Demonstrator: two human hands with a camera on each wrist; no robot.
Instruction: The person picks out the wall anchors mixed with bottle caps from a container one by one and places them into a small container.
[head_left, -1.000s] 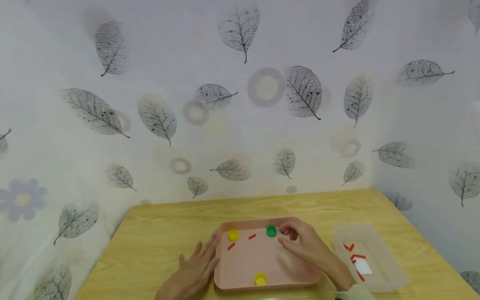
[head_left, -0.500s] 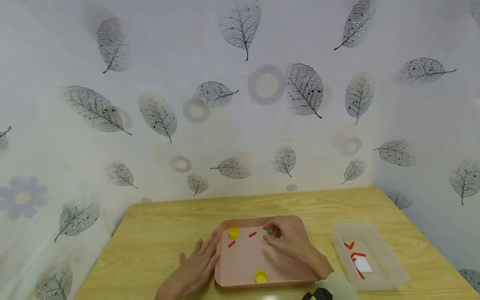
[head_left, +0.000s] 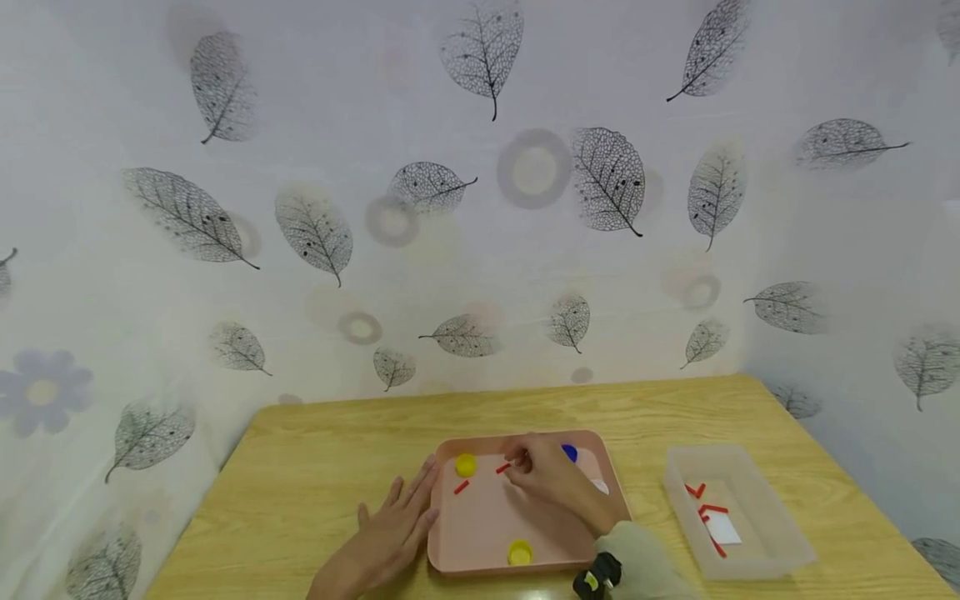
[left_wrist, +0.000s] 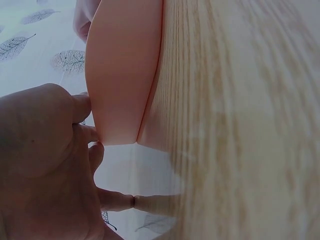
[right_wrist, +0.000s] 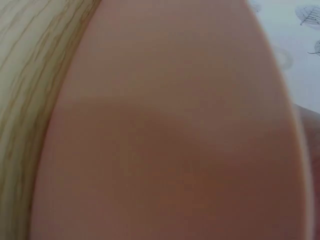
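Observation:
My left hand point(head_left: 386, 537) lies with fingers straight and spread, the fingertips against the left side of the pink tray point(head_left: 480, 533). The left wrist view has these fingers point(left_wrist: 82, 107) at the tray's outer wall. Inside the tray, my right hand point(head_left: 551, 475) is bent over a short red stick point(head_left: 503, 468). Thumb and forefinger stand at its right end; whether they pinch it cannot be made out. A second red stick point(head_left: 461, 487) lies to the left, below a yellow cap point(head_left: 466, 465). The tray wall fills most of the right wrist view.
Another yellow cap point(head_left: 520, 552) sits by the tray's front edge. A blue cap point(head_left: 569, 452) and a white round piece point(head_left: 600, 485) are behind the right hand. The translucent box point(head_left: 772, 533) at right holds several red sticks and a white card point(head_left: 723, 528).
My right hand has moved left across the tray, from beside the blue cap, past the green cap, to the red stick. It now hides the green cap. My left hand stays put.

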